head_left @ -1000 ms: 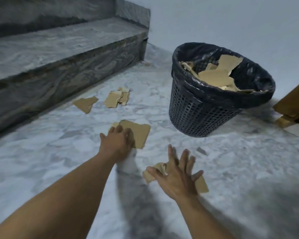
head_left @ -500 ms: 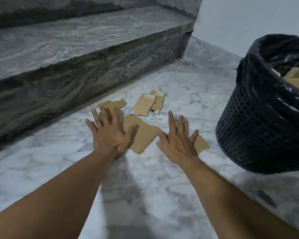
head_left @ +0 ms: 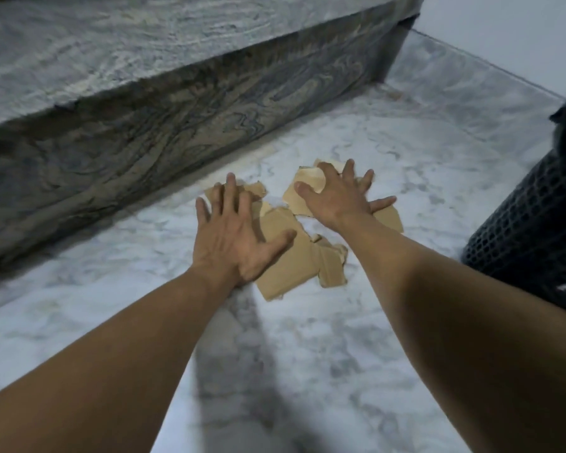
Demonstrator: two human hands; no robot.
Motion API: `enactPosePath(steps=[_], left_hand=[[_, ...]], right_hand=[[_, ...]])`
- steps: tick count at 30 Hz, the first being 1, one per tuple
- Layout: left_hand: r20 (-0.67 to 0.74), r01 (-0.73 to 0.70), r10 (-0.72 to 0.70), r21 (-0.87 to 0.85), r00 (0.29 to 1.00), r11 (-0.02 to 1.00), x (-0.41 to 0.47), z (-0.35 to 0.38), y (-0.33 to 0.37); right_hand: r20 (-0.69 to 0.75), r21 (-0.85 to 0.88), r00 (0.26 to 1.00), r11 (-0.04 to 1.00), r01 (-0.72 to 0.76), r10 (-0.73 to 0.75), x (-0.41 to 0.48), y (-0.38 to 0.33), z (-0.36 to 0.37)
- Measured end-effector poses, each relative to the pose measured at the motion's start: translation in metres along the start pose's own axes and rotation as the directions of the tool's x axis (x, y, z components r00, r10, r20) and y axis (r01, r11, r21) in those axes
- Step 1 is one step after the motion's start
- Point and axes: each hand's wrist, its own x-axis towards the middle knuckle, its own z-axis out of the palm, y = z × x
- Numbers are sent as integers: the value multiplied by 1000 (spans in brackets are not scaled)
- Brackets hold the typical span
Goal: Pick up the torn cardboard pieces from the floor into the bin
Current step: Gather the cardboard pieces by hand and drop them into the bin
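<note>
Several torn brown cardboard pieces lie on the marble floor. The biggest piece (head_left: 294,266) lies flat in the middle, partly under my left hand (head_left: 236,237), whose fingers are spread over it and over a smaller piece (head_left: 254,190) behind. My right hand (head_left: 337,197) is spread flat over a curled pale piece (head_left: 303,191) and another piece (head_left: 388,219) to its right. Neither hand grips anything. The black mesh bin (head_left: 533,230) with its black liner stands at the right edge, mostly cut off; its inside is out of view.
A dark veined stone step (head_left: 177,103) runs along the left and back, close behind the cardboard. A pale wall (head_left: 504,31) closes the far right corner. Grey-white marble floor (head_left: 275,371) stretches toward me between my forearms.
Both hands have reached forward onto the farther cardboard pieces, and the pieces lie bunched closer together. The view has swung left, so the bin has slid to the right edge.
</note>
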Motion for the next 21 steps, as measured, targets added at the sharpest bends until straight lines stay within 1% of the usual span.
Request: enactPosePath(steps=[2,5,6,8,11,12,15,17,18,19,21], left_hand=[[18,6,-6,22,1000,1000,-1,-1,1],[-73,3,5,96,997,995,-5,-6,4],[-82,5,4,112,997,994,-7,-7,5],[-84,1,8,108,996,994,-14,-7,8],[-96,-21,25,48,995,999,-32,-5,14],[-93,-13,18,56,995,998,-41,-5,16],[-72,64,-53,156,996,986,-69,-9,25],[-52,126,-118,200,992,972,-88,-14,30],[-40,154,-149,191,988,969,-98,-17,32],[-28,181,-179,164,983,970,-107,-19,34],[2,231,-232,84,973,969,-122,-23,35]], right_hand=[[51,20,997,999,49,-50,-2,7,-12],[121,63,981,987,145,-152,-20,24,-24],[149,74,973,983,169,-178,-28,30,-24],[189,38,959,977,209,-212,-45,41,-22],[165,51,959,973,227,-232,-70,55,-13],[152,60,960,971,230,-237,-81,60,-10],[128,15,956,964,266,-265,-115,76,-4],[146,34,955,966,257,-260,-139,86,-6],[174,27,950,965,259,-260,-151,92,-6],[199,-14,942,960,280,-272,-163,100,-4],[205,-135,928,930,341,-311,-189,119,5]])
